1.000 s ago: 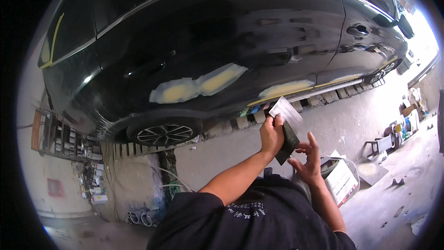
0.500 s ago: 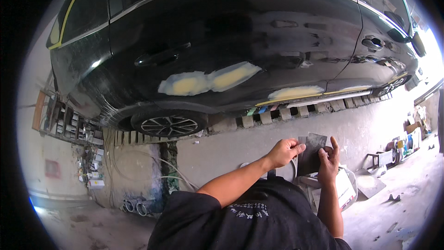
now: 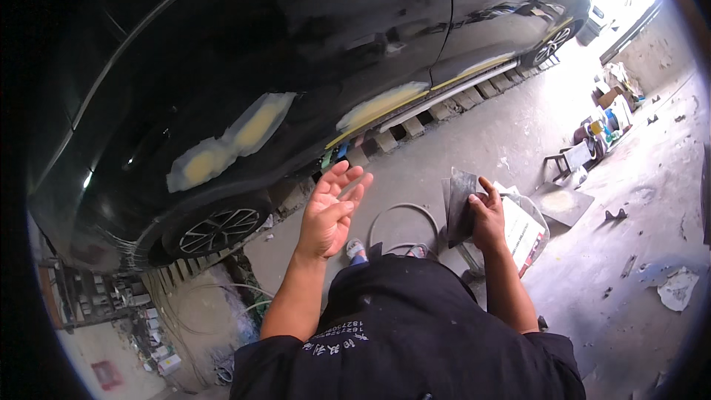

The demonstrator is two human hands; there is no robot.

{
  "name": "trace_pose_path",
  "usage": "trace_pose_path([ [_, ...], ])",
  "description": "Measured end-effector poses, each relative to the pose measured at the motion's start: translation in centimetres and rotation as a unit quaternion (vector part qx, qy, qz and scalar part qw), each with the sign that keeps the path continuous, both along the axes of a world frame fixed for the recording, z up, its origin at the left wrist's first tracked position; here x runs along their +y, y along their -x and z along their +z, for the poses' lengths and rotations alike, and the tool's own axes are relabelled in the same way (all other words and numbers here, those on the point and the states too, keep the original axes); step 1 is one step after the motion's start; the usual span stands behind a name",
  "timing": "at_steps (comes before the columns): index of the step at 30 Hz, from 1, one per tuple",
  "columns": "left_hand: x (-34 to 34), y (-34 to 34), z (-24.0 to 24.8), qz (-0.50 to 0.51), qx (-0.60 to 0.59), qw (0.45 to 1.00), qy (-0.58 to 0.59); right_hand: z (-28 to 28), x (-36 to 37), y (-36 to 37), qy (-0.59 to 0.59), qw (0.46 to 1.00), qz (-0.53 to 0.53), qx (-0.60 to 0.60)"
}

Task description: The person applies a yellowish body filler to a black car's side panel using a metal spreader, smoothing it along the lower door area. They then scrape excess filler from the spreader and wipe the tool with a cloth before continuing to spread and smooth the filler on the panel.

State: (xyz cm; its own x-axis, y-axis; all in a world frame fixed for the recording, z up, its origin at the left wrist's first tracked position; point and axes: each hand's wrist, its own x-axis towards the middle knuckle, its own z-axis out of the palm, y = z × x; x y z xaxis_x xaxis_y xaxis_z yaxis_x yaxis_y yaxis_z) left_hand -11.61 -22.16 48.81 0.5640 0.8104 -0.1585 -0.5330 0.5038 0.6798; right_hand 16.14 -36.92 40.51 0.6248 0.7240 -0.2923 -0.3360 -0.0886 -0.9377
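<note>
My right hand (image 3: 486, 216) grips dark grey sheets that look like sandpaper (image 3: 462, 204). They stand roughly upright, overlapping, with the thumb across their face. My left hand (image 3: 331, 211) is raised empty before my chest, palm turned inward and fingers spread in a loose curl. Beyond it stands a black car (image 3: 311, 44) with a pale yellow filler patch (image 3: 235, 139) edged in grey on its rear door. A second filler patch (image 3: 381, 104) lies low along the sill, bordered by yellow tape (image 3: 376, 120). Neither hand touches the car.
A white box (image 3: 522, 230) stands beside my right forearm, with a flat board (image 3: 561, 204) on the floor past it. A hose (image 3: 404, 207) loops near my feet. Cans and a small stool (image 3: 569, 161) line the right. Boxes (image 3: 159, 348) lie at lower left.
My left hand has let go of the sheets and moved left, its fingers opening. The right hand keeps hold of them. The view has swung toward the right, tilting the car.
</note>
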Motion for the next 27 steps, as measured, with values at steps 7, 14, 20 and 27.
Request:
trace_pose_path([
  [7,-1.3,-3.3,0.8,0.023,0.077,0.995,-0.050,-1.6,-2.7,-1.5,0.016,0.999,-0.007,0.030],
  [14,-1.9,-5.2,0.3,0.030,0.087,0.995,-0.035,-3.5,-4.1,-4.1,0.021,0.999,-0.007,0.040],
  [20,-2.2,-3.9,-5.1,0.044,0.306,0.923,-0.229,-5.3,-4.8,-5.1,0.022,0.999,0.013,0.043],
  [27,-1.3,0.6,-5.5,0.030,0.483,0.860,-0.160,-4.9,-2.5,-3.9,0.025,0.998,0.039,0.050],
])
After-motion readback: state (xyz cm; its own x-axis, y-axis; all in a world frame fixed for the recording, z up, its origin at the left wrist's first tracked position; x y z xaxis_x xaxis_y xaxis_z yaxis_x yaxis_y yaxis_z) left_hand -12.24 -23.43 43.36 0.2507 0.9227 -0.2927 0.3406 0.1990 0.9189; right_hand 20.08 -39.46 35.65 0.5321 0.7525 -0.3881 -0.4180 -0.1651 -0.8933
